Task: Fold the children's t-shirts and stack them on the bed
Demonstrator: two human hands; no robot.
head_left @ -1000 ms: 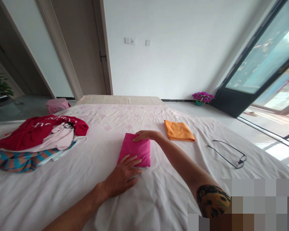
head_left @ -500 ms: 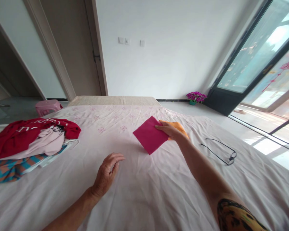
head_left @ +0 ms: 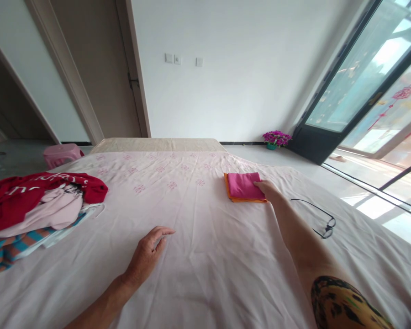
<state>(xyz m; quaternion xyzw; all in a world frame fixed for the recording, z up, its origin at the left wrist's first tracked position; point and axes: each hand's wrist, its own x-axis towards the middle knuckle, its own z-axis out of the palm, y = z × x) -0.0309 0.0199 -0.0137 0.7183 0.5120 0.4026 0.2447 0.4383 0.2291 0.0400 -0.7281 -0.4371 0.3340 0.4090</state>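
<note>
A folded pink cloth (head_left: 244, 186) lies flat on a folded orange cloth (head_left: 230, 195), whose edges show at the left and bottom. My right hand (head_left: 265, 188) is at the pink cloth's right edge, thumb on top and the other fingers mostly hidden, holding that edge. My left hand (head_left: 152, 246) hovers low over the bedsheet (head_left: 192, 274), fingers stretched and thumb a little apart. Nothing is in it.
At the left lies a heap of clothes with a red garment (head_left: 13, 201) on top. Glasses (head_left: 328, 226) rest right of my right forearm. Beyond the bed are a pink stool (head_left: 63, 154), purple flowers (head_left: 276, 138) and a glass door (head_left: 349, 87).
My right hand has moved right and brought the pink cloth from a tilted, raised position down flat onto the orange cloth. My left hand has shifted slightly left and stays empty.
</note>
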